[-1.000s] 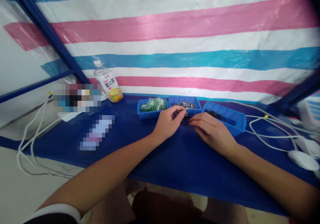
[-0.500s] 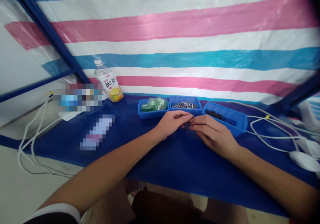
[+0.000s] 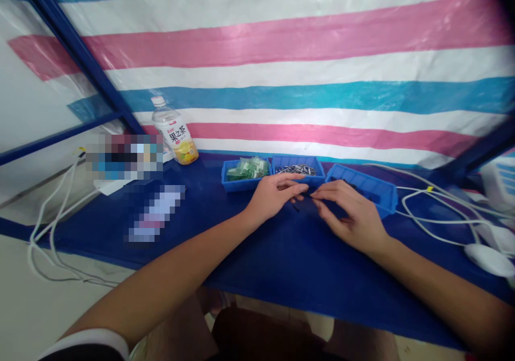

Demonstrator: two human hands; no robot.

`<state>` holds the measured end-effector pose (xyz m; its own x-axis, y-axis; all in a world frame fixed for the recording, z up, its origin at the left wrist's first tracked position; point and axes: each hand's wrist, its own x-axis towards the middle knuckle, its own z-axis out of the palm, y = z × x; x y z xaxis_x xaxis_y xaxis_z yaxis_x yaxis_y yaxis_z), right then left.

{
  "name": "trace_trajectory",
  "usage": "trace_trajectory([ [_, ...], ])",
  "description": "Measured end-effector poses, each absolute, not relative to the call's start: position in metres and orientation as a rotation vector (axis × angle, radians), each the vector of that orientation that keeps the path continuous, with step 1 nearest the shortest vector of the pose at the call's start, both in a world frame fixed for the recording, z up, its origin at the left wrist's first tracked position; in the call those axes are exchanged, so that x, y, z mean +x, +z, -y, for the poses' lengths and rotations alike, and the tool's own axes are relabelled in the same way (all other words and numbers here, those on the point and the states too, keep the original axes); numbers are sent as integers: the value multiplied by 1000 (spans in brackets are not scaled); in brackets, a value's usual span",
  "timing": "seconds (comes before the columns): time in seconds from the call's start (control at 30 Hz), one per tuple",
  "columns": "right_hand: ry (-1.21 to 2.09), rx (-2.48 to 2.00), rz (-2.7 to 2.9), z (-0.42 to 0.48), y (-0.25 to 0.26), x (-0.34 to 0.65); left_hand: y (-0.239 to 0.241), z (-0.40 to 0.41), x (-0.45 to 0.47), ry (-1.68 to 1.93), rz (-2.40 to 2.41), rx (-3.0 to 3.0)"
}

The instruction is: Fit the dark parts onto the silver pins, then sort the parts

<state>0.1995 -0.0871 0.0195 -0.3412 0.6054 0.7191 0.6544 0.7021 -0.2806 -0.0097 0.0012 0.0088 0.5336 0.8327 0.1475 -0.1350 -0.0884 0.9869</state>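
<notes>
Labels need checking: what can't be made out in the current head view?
Head view, throughout:
Dark piece between left hand and right hand: too small to identify.
Rightmost blue bin: contents partly hidden by the right hand.
Item on the table's left: pixelated.
White object, far right: blurred, cut off by the edge.

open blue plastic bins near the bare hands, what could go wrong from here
The bare right hand overlaps the rightmost blue plastic bin in this view, so it might bump it. The small thin dark piece on the dark blue tabletop could be overlooked or brushed aside by the bare left hand nearby.
</notes>
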Motion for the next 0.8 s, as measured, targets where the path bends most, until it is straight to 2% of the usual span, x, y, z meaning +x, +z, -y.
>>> trace_trajectory([
  [0.53,-50,-976,2122,83,17,199,7,1,-13,814,-706,1693],
  [0.8,95,-1098,2028,79,8,207,14,5,-13,705,-765,1733],
])
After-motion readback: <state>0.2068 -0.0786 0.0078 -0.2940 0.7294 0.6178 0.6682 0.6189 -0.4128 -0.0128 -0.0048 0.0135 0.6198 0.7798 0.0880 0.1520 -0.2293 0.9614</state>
